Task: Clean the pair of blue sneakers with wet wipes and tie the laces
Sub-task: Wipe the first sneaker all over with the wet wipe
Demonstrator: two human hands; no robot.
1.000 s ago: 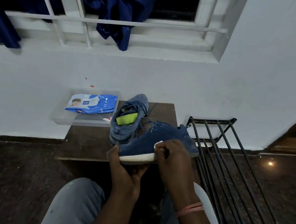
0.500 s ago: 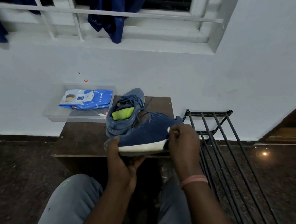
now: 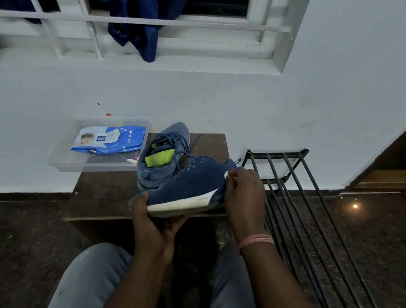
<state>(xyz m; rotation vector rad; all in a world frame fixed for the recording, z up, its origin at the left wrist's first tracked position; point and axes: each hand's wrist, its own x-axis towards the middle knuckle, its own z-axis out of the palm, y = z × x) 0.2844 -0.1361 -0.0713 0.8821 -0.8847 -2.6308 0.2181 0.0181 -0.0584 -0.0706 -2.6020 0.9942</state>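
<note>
My left hand (image 3: 151, 220) grips one end of a blue sneaker (image 3: 191, 185) with a white sole, holding it on its side above the front edge of a low wooden stool (image 3: 102, 193). My right hand (image 3: 244, 195) presses a white wet wipe (image 3: 226, 175) against the sneaker's other end; only a corner of the wipe shows. The second blue sneaker (image 3: 164, 154) stands on the stool behind, its laces loose and a yellow-green insole showing inside. A blue pack of wet wipes (image 3: 109, 139) lies in a clear plastic tray (image 3: 70, 165).
The tray overhangs the stool's left side against the white wall. A black metal shoe rack (image 3: 303, 214) lies on the dark floor to the right. Blue cloth (image 3: 142, 9) hangs from the window grille above. My knees are at the bottom.
My right hand has slid the wipe along the sneaker from near the sole to its far right end. The left hand keeps its hold.
</note>
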